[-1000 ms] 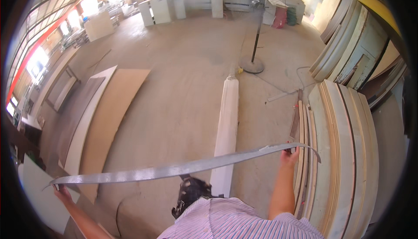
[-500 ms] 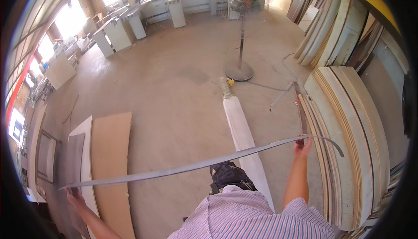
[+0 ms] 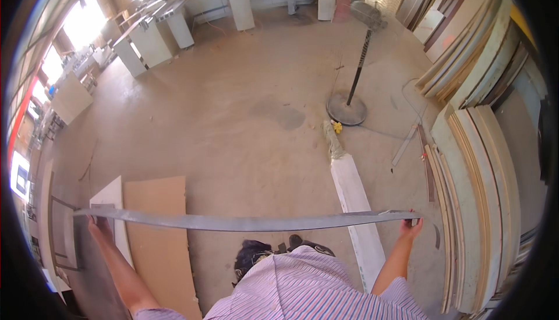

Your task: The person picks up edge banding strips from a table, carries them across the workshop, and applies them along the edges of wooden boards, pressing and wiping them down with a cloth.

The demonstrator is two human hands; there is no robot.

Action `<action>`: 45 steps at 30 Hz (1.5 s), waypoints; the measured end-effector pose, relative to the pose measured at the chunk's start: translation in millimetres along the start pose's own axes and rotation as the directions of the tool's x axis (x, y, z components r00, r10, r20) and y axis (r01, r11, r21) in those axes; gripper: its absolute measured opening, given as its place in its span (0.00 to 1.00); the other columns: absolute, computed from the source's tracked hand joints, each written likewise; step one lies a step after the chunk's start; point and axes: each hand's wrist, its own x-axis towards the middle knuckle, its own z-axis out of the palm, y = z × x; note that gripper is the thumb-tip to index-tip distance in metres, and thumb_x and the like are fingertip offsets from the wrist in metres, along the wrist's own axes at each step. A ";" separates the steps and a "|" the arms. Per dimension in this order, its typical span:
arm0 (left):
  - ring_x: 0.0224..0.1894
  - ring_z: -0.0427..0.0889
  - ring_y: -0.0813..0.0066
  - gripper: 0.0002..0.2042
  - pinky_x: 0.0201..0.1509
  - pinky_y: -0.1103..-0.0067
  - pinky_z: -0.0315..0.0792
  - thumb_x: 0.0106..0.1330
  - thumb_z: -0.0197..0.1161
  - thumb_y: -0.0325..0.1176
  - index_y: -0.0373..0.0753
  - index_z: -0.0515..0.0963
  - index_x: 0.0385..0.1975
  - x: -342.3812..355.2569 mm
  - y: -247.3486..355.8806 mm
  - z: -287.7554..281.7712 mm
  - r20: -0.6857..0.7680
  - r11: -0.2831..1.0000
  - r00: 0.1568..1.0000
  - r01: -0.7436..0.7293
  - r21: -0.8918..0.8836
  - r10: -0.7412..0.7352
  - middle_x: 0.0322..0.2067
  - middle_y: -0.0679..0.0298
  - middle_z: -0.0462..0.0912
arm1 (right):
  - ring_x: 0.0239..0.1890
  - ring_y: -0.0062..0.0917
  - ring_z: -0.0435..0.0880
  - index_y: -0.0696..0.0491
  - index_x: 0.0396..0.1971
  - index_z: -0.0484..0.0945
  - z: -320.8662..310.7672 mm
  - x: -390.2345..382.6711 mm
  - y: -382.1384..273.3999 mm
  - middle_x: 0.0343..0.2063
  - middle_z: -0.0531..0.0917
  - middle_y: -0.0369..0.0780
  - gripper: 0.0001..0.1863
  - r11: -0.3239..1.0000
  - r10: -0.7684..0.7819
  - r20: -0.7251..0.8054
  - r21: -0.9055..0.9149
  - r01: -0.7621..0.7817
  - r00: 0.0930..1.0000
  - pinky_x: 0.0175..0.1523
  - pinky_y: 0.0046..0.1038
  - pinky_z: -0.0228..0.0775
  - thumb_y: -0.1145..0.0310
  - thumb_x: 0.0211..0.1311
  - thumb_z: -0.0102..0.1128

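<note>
A long, thin grey strip point(image 3: 256, 223) stretches almost level across the lower view, in front of my body. My left hand point(image 3: 100, 227) is closed on it near the left end. At the other end, my right hand point(image 3: 411, 227) grips it, fingers wrapped at the edge. Under the strip, on the floor, lie a tan board point(image 3: 154, 250) with a white board point(image 3: 117, 192) beside it, and a long white wrapped bundle point(image 3: 349, 183) runs away from me to the right of my legs.
A pedestal fan on a round base point(image 3: 346, 110) stands ahead, cables on the floor. Stacked panels point(image 3: 477, 192) line the right side, more sheets point(image 3: 442, 11) behind. White cabinet-like machines point(image 3: 239, 8) run along the back. A low frame point(image 3: 63, 232) stands at left.
The strip has gone from slanting up to the right to nearly level, my right hand lower in view. The curved overhang beyond that hand shows less. The surroundings have shifted as my head moved.
</note>
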 end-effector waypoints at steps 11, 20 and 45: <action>0.53 0.73 0.62 0.18 0.60 0.67 0.66 0.74 0.45 0.41 0.34 0.68 0.53 422.6 -200.4 204.9 0.225 0.978 0.957 0.201 -0.063 -0.182 0.47 0.53 0.76 | 0.48 0.42 0.78 0.49 0.52 0.70 76.5 -132.9 229.9 0.48 0.75 0.48 0.23 0.969 -0.244 0.015 0.038 0.244 0.970 0.53 0.41 0.75 0.56 0.60 0.59; 0.57 0.72 0.61 0.25 0.64 0.69 0.64 0.73 0.48 0.43 0.30 0.59 0.62 684.4 -292.5 415.7 0.383 0.956 0.881 0.293 0.023 -0.279 0.51 0.50 0.73 | 0.45 0.41 0.79 0.47 0.51 0.71 135.7 -251.0 421.9 0.44 0.76 0.50 0.19 0.920 -0.344 -0.131 0.150 0.362 0.930 0.49 0.40 0.77 0.61 0.61 0.60; 0.53 0.74 0.61 0.17 0.59 0.67 0.67 0.71 0.51 0.39 0.35 0.65 0.52 1163.5 -625.4 1008.1 0.803 0.868 0.515 0.496 0.005 -0.299 0.46 0.53 0.75 | 0.46 0.45 0.81 0.61 0.45 0.73 351.6 -272.5 1004.8 0.46 0.78 0.54 0.21 0.719 -0.380 -0.387 0.448 0.531 0.840 0.46 0.42 0.78 0.65 0.54 0.64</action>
